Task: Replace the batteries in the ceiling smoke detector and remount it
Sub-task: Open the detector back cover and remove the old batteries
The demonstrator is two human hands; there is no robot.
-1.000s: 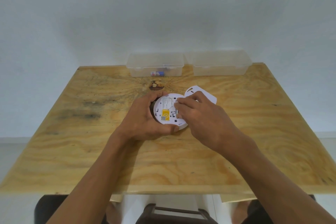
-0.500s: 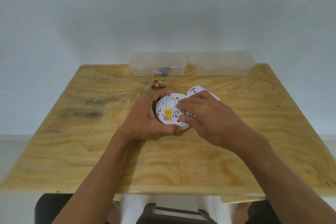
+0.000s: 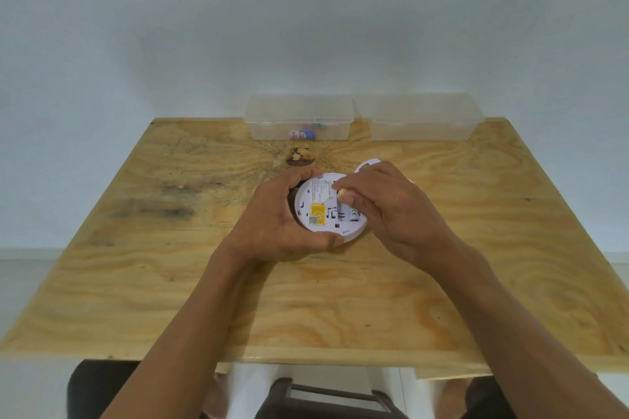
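Two hands meet over the smoke detector (image 3: pixel 328 211), which sits back-side up near the middle of the plywood worktop (image 3: pixel 170 282). The left hand (image 3: pixel 279 224) wraps the detector's left rim, fingers curled round the far edge and thumb along the near edge, holding it steady. The right hand (image 3: pixel 391 211) lies over the detector's right side, its fingers (image 3: pixel 343 193) pinched down at the battery bay; whether they have a battery between them I cannot tell, since the hand hides the bay. A yellow label (image 3: pixel 317 213) shows on the exposed back.

Just behind the right hand, the white mounting plate (image 3: pixel 369 165) peeks out, lying flat on the worktop. At the far edge stand two clear plastic boxes: the left box (image 3: pixel 299 116) has a battery (image 3: pixel 301 135) lying in it, while the right box (image 3: pixel 422 116) looks empty.

Trouble from here would likely come from the working fingers blocking the view: a cell could go in the wrong way round or sit proud of its contacts. Prying hard might also tip the detector out of the left hand's hold or bend a contact spring.
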